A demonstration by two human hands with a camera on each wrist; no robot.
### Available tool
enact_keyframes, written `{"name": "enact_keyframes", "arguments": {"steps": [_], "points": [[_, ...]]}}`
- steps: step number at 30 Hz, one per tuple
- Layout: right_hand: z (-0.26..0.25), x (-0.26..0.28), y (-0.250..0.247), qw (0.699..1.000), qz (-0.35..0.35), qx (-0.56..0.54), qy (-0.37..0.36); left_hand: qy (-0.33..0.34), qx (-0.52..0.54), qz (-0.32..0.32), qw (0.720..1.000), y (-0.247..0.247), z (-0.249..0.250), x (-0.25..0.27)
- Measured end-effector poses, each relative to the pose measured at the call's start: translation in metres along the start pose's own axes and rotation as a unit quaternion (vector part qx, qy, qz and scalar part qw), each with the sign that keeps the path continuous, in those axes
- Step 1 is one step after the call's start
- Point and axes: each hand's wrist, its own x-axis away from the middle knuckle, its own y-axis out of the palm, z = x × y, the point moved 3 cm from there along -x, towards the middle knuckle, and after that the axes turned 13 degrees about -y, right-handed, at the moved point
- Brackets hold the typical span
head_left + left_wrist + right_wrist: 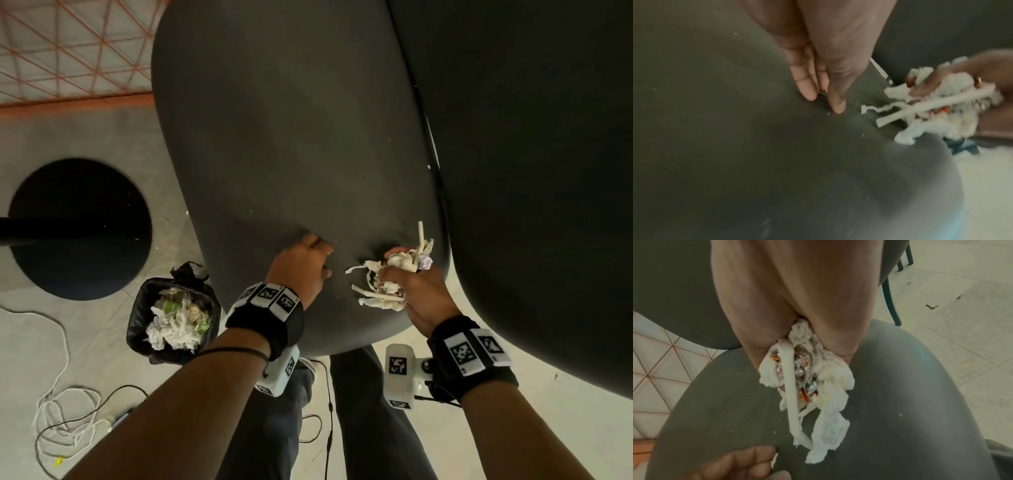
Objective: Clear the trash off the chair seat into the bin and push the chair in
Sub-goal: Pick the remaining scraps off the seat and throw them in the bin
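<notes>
Two bare hands work at the lower edge of a dark grey chair seat (291, 137) that fills the middle of the head view. At lower right of centre, the right hand (416, 294) has its fingers curled tight round a bundle of trash (394, 277): crumpled white tissue, a pale paper straw and bits of shiny orange and silver wrapper. Loose ends of tissue trail out of the fist towards the seat; whether they touch it is not clear. Just left of it, the left hand (301, 270) holds nothing; in its wrist view the straight, relaxed fingertips (809, 92) press onto the seat surface beside the bundle.

Small pale crumbs speckle the seat; no larger piece of rubbish shows on it. At lower left of the head view a small bin (173, 322) with a black liner stands on the floor, near the seat's front corner, already holding tissue and green scraps. White and black cables (65, 407) lie on the floor at bottom left, and a round black table base (80, 229) sits at middle left.

The step in hand looks like the last gathering of trash. Next, the right hand likely needs to carry the bundle leftwards over the bin and let go without shedding strips; pushing the chair in comes after.
</notes>
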Motion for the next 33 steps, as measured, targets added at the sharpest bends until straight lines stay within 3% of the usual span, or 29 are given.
{"name": "enact_keyframes", "arguments": {"steps": [4,10,14,18,22,26,29,33], "points": [[0.0,0.003,0.005,1.0,0.001,0.004,0.006,0.059,-0.05,0.024,0.997,0.004,-0.002,0.003],[0.005,0.005,0.015,1.0,-0.007,0.018,0.005,0.088,-0.074,0.046,0.992,0.008,-0.007,0.002],[0.006,0.007,0.025,0.999,-0.026,0.028,0.004,0.061,-0.064,0.056,0.994,0.008,-0.007,0.002],[0.005,0.01,0.037,0.999,-0.03,0.027,0.004,-0.042,0.067,0.044,0.996,0.005,-0.02,0.002],[0.004,0.015,0.052,0.998,-0.054,0.021,0.013,-0.149,0.261,0.081,0.95,-0.018,-0.045,0.021],[0.004,0.026,0.079,0.994,-0.112,0.011,0.016,-0.114,0.377,0.105,0.913,-0.045,-0.041,0.069],[0.007,0.043,0.105,0.982,-0.184,-0.008,0.037,-0.08,0.37,0.08,0.922,-0.046,-0.032,0.101],[0.012,0.065,0.13,0.968,-0.216,-0.074,0.1,-0.095,0.32,0.116,0.935,-0.039,-0.052,0.125]]}}
